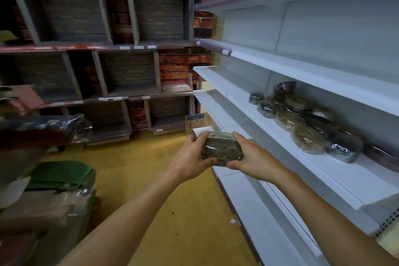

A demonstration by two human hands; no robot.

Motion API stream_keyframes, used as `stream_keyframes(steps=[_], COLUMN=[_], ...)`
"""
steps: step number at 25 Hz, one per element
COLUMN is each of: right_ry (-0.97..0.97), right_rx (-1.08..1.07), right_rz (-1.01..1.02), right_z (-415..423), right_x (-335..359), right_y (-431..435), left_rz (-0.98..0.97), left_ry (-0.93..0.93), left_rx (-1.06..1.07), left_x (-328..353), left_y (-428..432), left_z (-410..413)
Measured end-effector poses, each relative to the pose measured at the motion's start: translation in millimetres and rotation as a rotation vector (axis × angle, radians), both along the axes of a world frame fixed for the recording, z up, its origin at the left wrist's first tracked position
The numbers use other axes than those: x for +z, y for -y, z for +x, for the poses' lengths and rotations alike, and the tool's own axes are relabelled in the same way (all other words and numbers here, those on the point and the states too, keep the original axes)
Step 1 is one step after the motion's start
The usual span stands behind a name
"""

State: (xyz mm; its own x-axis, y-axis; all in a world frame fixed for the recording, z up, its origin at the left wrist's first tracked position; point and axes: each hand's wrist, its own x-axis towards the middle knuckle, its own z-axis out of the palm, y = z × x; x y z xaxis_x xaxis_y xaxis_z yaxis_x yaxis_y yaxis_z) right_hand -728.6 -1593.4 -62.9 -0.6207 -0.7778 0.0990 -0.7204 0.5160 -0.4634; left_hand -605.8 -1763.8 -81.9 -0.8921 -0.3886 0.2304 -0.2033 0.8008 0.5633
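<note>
A small dark packet (221,148) wrapped in clear plastic, with a label strip along its top edge, is held in front of me over the floor, just left of the white shelving. My left hand (190,158) grips its left end, fingers over the top and thumb below. My right hand (251,157) grips its right end the same way. A pile of several similar plastic-wrapped packets (302,123) lies on the white middle shelf (269,149) to the right.
White metal shelves (280,60) run along the right. Dark wooden cubby shelving (129,71) fills the back wall. Wrapped bundles (54,127), green sheets (62,173) and boxes crowd the left. The yellow floor (151,179) lies between.
</note>
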Motion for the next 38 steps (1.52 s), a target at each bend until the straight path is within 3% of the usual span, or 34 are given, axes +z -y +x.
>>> stream_keyframes(steps=[13,28,38], right_ry=[-0.039,0.039,-0.021], right_rx=[-0.281,-0.140,-0.285], right_rz=[-0.014,-0.024,0.001], right_z=[-86,-260,-354], right_x=[14,-8,20], right_y=[59,212,214], left_rz=[-0.026,-0.047,-0.016], left_ry=[-0.036,0.069,0.000], left_rx=[-0.251,-0.125,-0.236], left_x=[20,5,24], left_y=[88,227,241], left_z=[-124,-279,-393])
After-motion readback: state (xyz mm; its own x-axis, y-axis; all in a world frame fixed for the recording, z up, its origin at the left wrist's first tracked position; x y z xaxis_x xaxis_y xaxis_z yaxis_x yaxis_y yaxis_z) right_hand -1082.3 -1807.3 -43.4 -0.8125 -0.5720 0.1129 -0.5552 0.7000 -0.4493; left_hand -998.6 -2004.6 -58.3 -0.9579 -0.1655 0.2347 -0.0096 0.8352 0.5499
